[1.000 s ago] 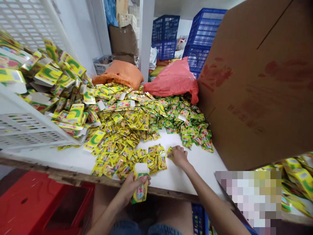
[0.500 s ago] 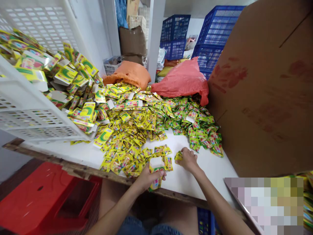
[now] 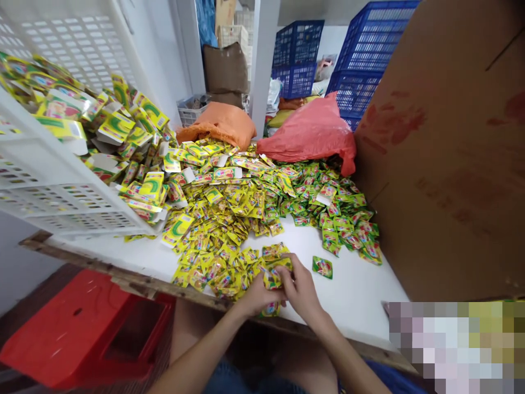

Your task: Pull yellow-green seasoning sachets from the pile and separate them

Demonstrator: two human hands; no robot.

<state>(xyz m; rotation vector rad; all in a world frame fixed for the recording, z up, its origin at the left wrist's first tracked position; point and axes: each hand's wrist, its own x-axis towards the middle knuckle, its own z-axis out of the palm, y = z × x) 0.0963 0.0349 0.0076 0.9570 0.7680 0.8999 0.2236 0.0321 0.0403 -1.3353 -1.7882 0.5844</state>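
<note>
Near the table's front edge, my left hand (image 3: 262,295) is wrapped round a small open box (image 3: 271,278), with a green packet showing below it. My right hand (image 3: 296,282) meets it from the right, fingers closed on a yellow packet (image 3: 283,265) at the box's top; the fingers partly hide both. Yellow packets (image 3: 217,268) lie heaped to the left of my hands. A single green packet (image 3: 322,267) lies flat to the right, and a heap of green packets (image 3: 340,224) is behind it.
A white crate (image 3: 61,186) of small boxes tips onto the white table (image 3: 353,295) at left. An orange sack (image 3: 225,123) and a red sack (image 3: 311,134) stand behind the heaps. A large cardboard box (image 3: 447,164) walls the right; a red stool (image 3: 77,328) is below left.
My right hand has moved left with its yellow packet to the box in my left hand. A green packet now shows on the table where my right hand was.
</note>
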